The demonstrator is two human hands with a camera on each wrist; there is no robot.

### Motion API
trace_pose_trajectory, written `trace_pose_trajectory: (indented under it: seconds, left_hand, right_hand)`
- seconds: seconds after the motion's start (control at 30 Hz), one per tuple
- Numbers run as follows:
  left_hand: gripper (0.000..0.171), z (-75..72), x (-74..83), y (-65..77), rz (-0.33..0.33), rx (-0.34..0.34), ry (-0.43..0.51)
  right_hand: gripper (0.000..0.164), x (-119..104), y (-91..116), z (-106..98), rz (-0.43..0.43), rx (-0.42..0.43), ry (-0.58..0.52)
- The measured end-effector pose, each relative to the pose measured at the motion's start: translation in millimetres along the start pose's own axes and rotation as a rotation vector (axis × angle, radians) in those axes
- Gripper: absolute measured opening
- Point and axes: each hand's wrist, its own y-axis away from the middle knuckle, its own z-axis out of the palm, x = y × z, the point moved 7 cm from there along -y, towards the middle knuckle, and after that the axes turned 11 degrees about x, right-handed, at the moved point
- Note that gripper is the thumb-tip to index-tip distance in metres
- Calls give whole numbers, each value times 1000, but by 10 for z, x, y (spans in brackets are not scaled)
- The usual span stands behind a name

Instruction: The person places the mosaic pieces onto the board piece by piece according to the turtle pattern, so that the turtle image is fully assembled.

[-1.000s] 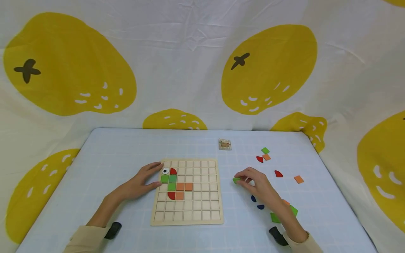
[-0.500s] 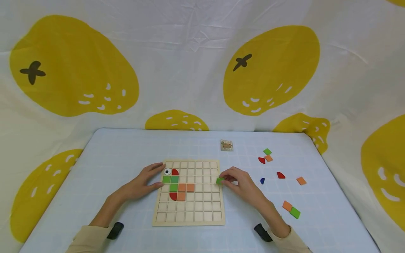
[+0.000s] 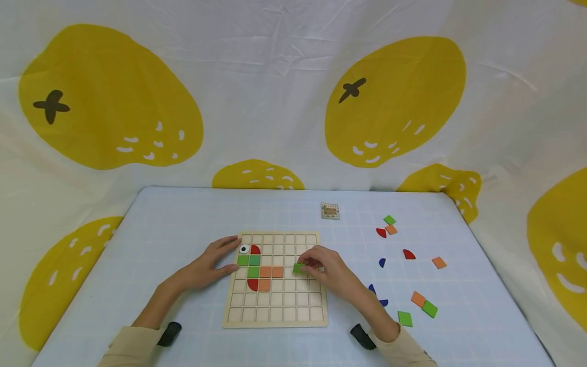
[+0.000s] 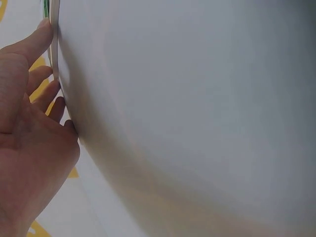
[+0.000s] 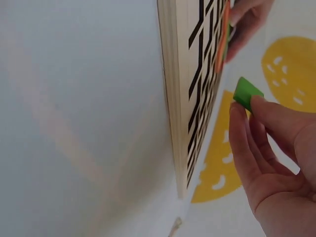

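A wooden grid board (image 3: 275, 317) lies on the table with green, red and orange tiles in its left cells and a round eye tile (image 3: 244, 249) near its upper left corner. My right hand (image 3: 327, 269) pinches a green square tile (image 5: 245, 93) between thumb and fingertips, above the board's right half. In the right wrist view that tile is clear of the board's surface. My left hand (image 3: 212, 262) rests at the board's left edge, thumb and fingertips touching the rim, as the left wrist view (image 4: 37, 94) also shows from the side.
To the right lie loose tiles: red quarter-rounds (image 3: 409, 254), orange squares (image 3: 438, 262), green squares (image 3: 405, 319) and small blue pieces (image 3: 382, 263). A small picture card (image 3: 330, 211) lies behind the board. A lemon-print cloth (image 3: 266, 102) hangs behind the table.
My right hand has carried the green square tile leftward from beside the board to over its right half. My left hand has stayed at the board's left edge.
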Motion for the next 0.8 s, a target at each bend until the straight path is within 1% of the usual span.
trace_pose_trajectory:
  seconds: [0.27, 0.4, 0.8]
  left_hand:
    - [72, 7, -8, 0, -5, -5, -6]
    - [72, 3, -1, -1, -10, -4, -10]
    - [71, -14, 46, 11, -7, -2, -11]
  right_hand:
    - [14, -60, -19, 223, -8, -56, -49]
    - [12, -82, -24, 318, -24, -82, -52]
    - [10, -148, -29, 490, -46, -139, -51]
